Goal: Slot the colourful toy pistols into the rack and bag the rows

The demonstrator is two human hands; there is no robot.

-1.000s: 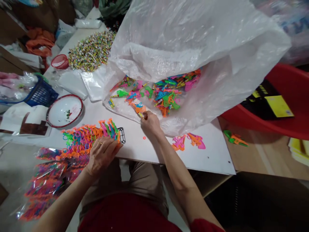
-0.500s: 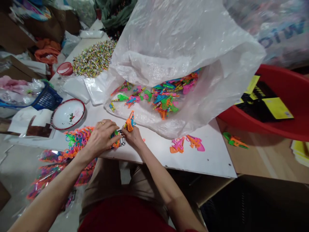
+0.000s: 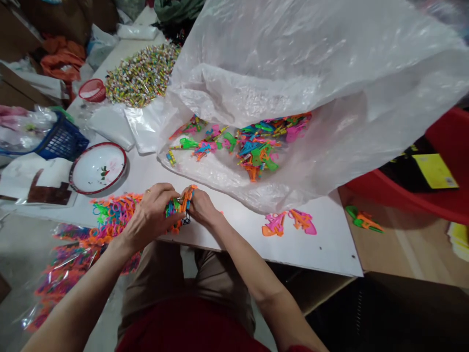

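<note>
Near the table's front edge my left hand is curled over the right end of a dense row of colourful plastic toys. My right hand touches the same end and pinches an orange and blue toy, which stands upright between the hands. A black frame piece shows under it, partly hidden by the fingers. Right of my hands, two pairs of pink and orange toys lie on the white table. More toys lie inside the mouth of a large translucent bag.
A white enamel bowl, a red basket and a heap of small yellow-green pieces are at the left. Packed toys hang below the left edge. A red tub stands at the right.
My right hand has tipped the orange and blue toy down and brought it against the end of the row. The view has shifted slightly, and the bag's flap spreads further right.
</note>
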